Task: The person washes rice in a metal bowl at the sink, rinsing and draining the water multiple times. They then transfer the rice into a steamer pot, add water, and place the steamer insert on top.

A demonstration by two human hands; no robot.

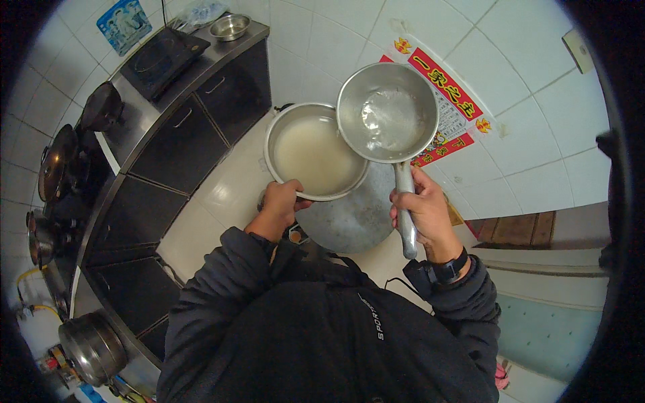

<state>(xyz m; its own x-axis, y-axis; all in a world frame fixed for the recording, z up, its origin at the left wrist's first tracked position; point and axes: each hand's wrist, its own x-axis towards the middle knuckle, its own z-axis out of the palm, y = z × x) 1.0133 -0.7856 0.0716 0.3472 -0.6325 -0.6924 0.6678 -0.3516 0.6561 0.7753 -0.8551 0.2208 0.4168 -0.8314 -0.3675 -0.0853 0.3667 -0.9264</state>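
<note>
My left hand (281,205) grips the near rim of a round metal pot (269,144) with cloudy whitish liquid (316,153) inside. Whether anything lies under the liquid I cannot tell. My right hand (423,208) is wrapped round the handle (404,181) of a metal water dipper (430,138), its fingers closed. Clear water (390,121) glints in the dipper's bowl. The dipper is held to the right of the pot, and its left edge overlaps the pot's right rim in the head view. Both vessels look roughly level.
Below them is a large round grey surface (346,218). Along the left runs a steel-topped counter with dark cupboards (181,124), carrying an induction cooker (164,60), a small metal bowl (230,27), woks (57,161) and a steamer pot (93,348). A red poster (443,84) hangs on the tiled wall ahead.
</note>
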